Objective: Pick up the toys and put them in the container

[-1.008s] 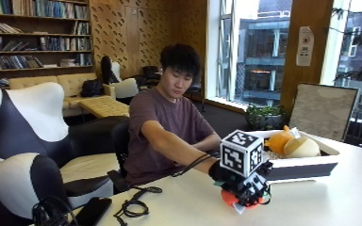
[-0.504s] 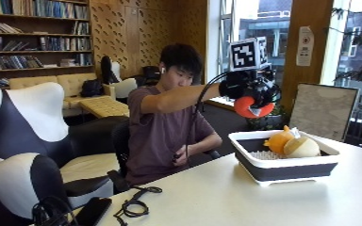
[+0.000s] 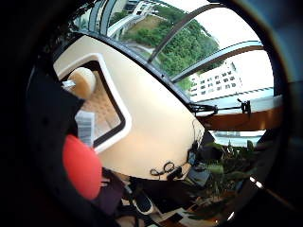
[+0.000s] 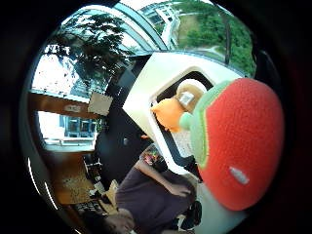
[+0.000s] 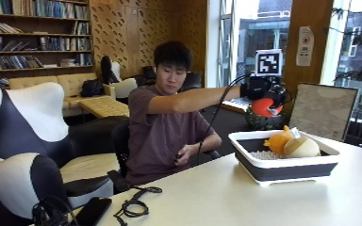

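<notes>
In the outside view my gloved right hand (image 5: 260,92) is raised high above the table, over the near-left side of the container (image 5: 264,164), and grips a red plush toy (image 5: 264,107) with a green edge. That toy fills much of the thumb side palm view (image 4: 236,146) and shows as a red lump in the little finger side view (image 3: 81,166). The white and dark grey container (image 4: 146,92) sits on the table and holds an orange plush toy (image 5: 277,140) and a cream round toy (image 5: 301,147). From the palm, the orange toy (image 4: 168,113) and cream toy (image 3: 83,81) lie far below.
The pale table (image 5: 243,197) carries a black cable coil (image 5: 133,206) and a dark flat device (image 5: 93,211) near its left end. Black and white chairs (image 5: 18,136) stand at the left. A board (image 5: 322,110) leans behind the container.
My hand lifted the red toy from the table beside the container up into the air, and now sits slightly lower and nearer above the container than half a second ago.
</notes>
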`<state>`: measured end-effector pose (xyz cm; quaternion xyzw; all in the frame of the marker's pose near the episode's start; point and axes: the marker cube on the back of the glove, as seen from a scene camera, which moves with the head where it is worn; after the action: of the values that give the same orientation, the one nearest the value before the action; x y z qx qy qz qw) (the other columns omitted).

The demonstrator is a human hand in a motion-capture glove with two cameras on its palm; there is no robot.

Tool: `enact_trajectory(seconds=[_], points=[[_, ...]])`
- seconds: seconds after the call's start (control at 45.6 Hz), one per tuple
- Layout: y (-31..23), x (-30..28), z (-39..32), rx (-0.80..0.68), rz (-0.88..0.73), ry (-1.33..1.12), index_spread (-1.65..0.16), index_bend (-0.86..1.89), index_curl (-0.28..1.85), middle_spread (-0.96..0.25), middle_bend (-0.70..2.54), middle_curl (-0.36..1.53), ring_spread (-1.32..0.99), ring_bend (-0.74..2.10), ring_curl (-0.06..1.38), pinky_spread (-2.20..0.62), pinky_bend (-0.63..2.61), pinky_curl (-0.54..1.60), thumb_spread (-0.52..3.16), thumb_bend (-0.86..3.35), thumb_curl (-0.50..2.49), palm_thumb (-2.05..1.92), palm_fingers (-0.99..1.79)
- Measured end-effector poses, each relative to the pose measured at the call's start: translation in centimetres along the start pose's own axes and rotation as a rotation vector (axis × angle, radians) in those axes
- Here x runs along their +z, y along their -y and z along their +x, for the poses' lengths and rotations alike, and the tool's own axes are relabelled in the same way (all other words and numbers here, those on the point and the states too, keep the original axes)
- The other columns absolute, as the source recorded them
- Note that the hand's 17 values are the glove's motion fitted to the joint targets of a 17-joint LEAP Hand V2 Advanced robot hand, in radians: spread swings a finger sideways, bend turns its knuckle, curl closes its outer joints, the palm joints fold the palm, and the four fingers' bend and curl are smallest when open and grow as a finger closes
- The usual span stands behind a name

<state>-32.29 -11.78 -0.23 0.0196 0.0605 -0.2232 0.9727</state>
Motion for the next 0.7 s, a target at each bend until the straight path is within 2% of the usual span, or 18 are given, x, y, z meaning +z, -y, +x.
enact_trajectory(seconds=[0.066,0.153,0.219,0.285,0.307,0.373,0.416,0.504,0.701], points=[[0.5,1.1,-0.5,0.062,-0.014,-0.031,-0.5,0.69,1.01,-0.32,1.2,0.88,-0.45,1.38,0.85,-0.35,1.33,0.64,0.54,0.03,0.98,0.69,0.67],[0.1,1.6,-2.3,-0.047,-0.048,0.067,-0.51,0.66,1.04,-0.32,1.19,0.89,-0.44,1.39,0.85,-0.34,1.35,0.65,0.54,0.02,0.99,0.69,0.63],[-0.3,2.8,-2.0,-0.042,-0.189,0.039,-0.51,0.63,1.06,-0.33,1.17,0.9,-0.44,1.4,0.84,-0.34,1.35,0.64,0.54,0.01,1.0,0.68,0.56],[-0.7,4.1,-1.6,0.038,-0.377,0.049,-0.46,0.4,1.0,-0.33,0.93,0.82,-0.4,1.36,0.82,-0.31,1.33,0.63,0.7,-0.06,0.95,0.55,0.13],[-0.8,4.3,-1.7,0.028,-0.407,0.077,-0.43,0.28,0.96,-0.29,0.74,0.77,-0.36,1.25,0.8,-0.26,1.38,0.66,0.78,-0.09,0.91,0.48,-0.32],[-1.1,4.8,-1.3,-0.027,-0.377,0.029,-0.38,0.09,0.84,-0.16,0.44,0.66,-0.24,0.91,0.73,-0.15,1.41,0.62,0.88,-0.14,0.8,0.27,-0.75],[-1.1,4.8,-1.0,-0.031,-0.315,-0.009,-0.36,0.03,0.75,-0.11,0.34,0.61,-0.18,0.75,0.68,-0.11,1.37,0.58,0.93,-0.12,0.75,0.19,-0.71],[-0.9,3.8,-1.2,-0.042,-0.246,0.133,-0.31,0.01,0.63,-0.03,0.19,0.54,-0.1,0.53,0.58,-0.04,1.25,0.53,1.0,-0.08,0.67,0.09,-0.61],[-1.2,3.7,0.0,-0.023,-0.204,0.014,-0.26,0.04,0.46,0.02,0.09,0.43,0.0,0.31,0.47,0.03,1.06,0.44,1.12,-0.03,0.56,0.05,-0.42]])
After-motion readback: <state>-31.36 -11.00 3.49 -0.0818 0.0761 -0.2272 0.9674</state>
